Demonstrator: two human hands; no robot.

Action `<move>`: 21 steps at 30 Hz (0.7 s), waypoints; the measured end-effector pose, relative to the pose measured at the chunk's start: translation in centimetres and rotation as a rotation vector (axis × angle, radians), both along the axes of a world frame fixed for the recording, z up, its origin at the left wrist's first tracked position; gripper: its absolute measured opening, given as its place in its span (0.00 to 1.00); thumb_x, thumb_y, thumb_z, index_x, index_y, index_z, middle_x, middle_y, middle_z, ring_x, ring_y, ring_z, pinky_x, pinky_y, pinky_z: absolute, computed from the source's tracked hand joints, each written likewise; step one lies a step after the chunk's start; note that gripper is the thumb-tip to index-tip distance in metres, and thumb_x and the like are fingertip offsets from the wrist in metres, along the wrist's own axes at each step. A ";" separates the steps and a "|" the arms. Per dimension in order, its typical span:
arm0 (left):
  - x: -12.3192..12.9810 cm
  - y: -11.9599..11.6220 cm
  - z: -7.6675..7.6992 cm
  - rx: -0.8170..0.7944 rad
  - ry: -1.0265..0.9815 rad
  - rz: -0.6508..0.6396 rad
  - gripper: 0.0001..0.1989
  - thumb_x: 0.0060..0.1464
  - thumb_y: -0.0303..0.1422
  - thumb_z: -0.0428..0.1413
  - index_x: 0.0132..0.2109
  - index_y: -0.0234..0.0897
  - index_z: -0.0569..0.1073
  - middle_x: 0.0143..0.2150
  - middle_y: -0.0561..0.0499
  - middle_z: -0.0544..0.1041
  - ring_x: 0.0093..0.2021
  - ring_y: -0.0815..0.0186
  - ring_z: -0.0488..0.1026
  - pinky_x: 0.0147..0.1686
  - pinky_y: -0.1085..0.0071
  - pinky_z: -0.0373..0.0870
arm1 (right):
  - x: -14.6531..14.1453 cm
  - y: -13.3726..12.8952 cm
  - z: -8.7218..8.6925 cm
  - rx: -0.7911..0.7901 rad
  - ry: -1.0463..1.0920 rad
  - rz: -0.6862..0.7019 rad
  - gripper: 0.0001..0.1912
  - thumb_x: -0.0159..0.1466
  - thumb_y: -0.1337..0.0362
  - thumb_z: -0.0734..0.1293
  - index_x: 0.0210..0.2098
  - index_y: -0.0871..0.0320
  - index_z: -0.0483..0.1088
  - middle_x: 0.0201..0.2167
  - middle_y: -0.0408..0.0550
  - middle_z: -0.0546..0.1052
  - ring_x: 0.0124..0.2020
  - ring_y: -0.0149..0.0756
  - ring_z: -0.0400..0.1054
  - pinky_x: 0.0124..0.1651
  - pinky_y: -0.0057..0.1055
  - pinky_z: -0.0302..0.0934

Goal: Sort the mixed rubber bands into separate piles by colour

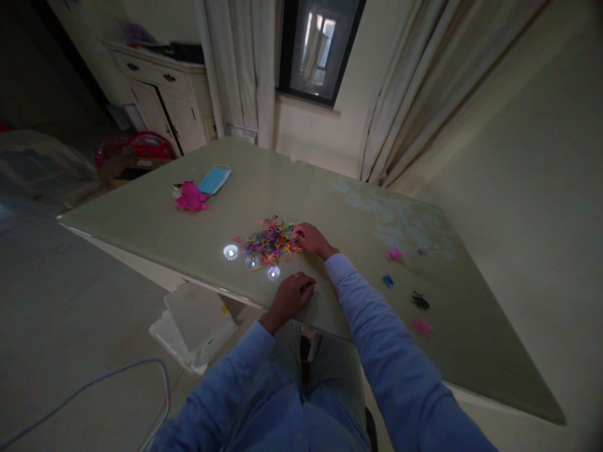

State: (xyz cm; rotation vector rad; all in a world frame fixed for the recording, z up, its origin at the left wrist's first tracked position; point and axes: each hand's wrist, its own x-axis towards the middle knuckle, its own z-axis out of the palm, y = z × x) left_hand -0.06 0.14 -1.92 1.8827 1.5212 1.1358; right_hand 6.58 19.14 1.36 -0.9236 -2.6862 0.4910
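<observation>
A loose pile of small multicoloured bands lies mid-table near the front edge. My right hand touches the right side of this pile, its fingers bent together; whatever is between them is too small to tell. My left hand rests by the table's front edge, below the pile, with thumb and fingers pressed together; anything in it cannot be made out. On the right stand apart a pink cluster, a blue cluster, a black cluster and another pink cluster.
A blue face mask and a crumpled pink item lie at the table's back left. Light spots glare on the glossy tabletop. Behind are a cabinet and curtains; a cable crosses the floor.
</observation>
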 end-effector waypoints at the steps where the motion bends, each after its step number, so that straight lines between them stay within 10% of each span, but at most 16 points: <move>1: 0.0 0.0 0.0 -0.001 0.003 -0.001 0.08 0.59 0.29 0.52 0.40 0.37 0.77 0.34 0.48 0.77 0.35 0.65 0.73 0.39 0.69 0.68 | 0.2 -0.1 -0.2 -0.003 0.014 -0.020 0.09 0.65 0.68 0.61 0.34 0.60 0.73 0.35 0.49 0.75 0.38 0.35 0.65 0.44 0.28 0.55; 21: 0.0 0.1 -0.5 0.017 0.013 0.014 0.08 0.58 0.28 0.53 0.40 0.37 0.77 0.35 0.49 0.77 0.36 0.65 0.73 0.39 0.69 0.68 | 0.4 -1.5 -1.2 -0.148 0.205 -0.154 0.08 0.62 0.66 0.62 0.36 0.59 0.72 0.35 0.46 0.77 0.34 0.32 0.69 0.39 0.26 0.61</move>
